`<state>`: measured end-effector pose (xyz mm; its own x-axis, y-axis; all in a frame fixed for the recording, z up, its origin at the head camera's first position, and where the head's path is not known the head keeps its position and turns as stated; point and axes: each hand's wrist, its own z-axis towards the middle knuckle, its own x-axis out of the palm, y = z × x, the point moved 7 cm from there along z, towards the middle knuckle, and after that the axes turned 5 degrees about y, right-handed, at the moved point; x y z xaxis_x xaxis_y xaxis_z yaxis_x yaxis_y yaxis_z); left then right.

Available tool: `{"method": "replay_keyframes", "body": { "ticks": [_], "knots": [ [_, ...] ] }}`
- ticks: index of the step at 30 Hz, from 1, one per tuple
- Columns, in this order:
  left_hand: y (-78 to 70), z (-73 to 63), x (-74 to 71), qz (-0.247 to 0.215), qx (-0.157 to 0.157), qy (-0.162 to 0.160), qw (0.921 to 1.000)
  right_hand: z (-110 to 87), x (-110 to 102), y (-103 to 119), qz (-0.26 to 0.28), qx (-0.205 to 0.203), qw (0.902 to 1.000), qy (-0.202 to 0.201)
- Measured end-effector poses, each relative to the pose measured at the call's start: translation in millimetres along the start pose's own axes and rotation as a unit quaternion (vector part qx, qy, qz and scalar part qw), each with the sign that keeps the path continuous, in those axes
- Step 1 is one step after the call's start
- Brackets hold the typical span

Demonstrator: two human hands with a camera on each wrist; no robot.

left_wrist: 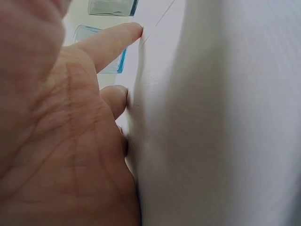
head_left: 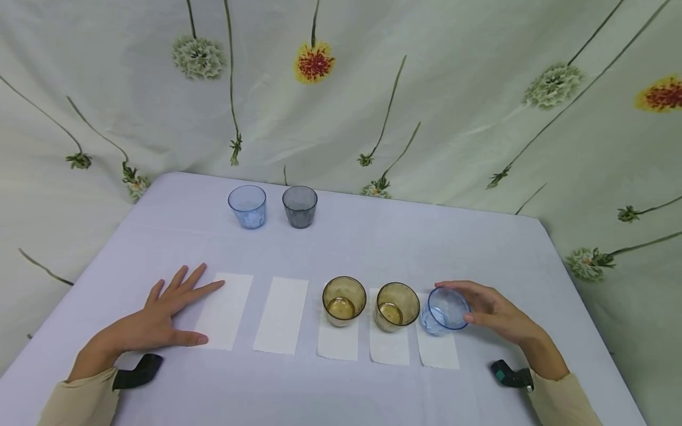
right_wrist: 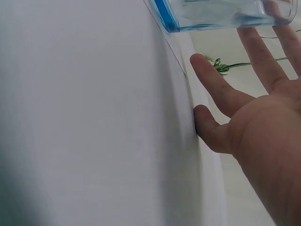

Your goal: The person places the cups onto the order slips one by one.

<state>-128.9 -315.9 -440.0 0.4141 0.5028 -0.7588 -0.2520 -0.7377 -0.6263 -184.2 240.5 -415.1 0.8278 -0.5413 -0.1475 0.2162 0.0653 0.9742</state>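
My right hand (head_left: 498, 313) curves round a light blue glass (head_left: 449, 313), thumb on the near side of its rim and fingers behind it. The glass is over the rightmost white paper strip (head_left: 439, 352); in the right wrist view its blue base (right_wrist: 164, 16) sits close to the tabletop. Just left of it, two amber glasses, one (head_left: 396, 307) and another (head_left: 343, 302), stand upright on paper strips. My left hand (head_left: 160, 322) lies spread on the table, with its index fingertip and thumb at the leftmost paper strip (head_left: 226, 310).
At the back of the white-covered table (head_left: 399, 236) stand another light blue glass (head_left: 248, 207) and a grey glass (head_left: 300, 207). A bare paper strip (head_left: 281, 316) lies second from the left. Behind the table hangs a flower-patterned cloth (head_left: 453, 118).
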Motion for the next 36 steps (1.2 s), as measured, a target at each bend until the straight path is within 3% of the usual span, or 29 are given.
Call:
{"method": "replay_keyframes", "body": {
  "ticks": [4, 16, 24, 30, 36],
  "knots": [
    [-0.7, -0.1, 0.5, -0.002, -0.001, 0.002, 1.0, -1.0, -1, -4, 0.011, 0.028, 0.9994, -0.015],
    [-3.7, 1.3, -1.1, -0.005, -0.009, 0.011, 0.9999, -1.8, -5, -5, -0.004, 0.034, 0.9992, -0.019],
    [-2.3, 0.6, -2.0, -0.009, -0.012, 0.009, 0.9998, -2.6, -5, -5, 0.0, 0.058, 0.9977, -0.034],
    [-8.0, -1.3, -10.2, -0.02, 0.003, -0.003, 0.9998, -3.1, -4, -7, -0.001, 0.074, 0.9966, -0.038],
    [-15.2, 4.3, -23.9, -0.041, -0.005, -0.023, 0.9989, -3.0, -5, -6, -0.005, 0.077, 0.9962, -0.04]
  ]
}}
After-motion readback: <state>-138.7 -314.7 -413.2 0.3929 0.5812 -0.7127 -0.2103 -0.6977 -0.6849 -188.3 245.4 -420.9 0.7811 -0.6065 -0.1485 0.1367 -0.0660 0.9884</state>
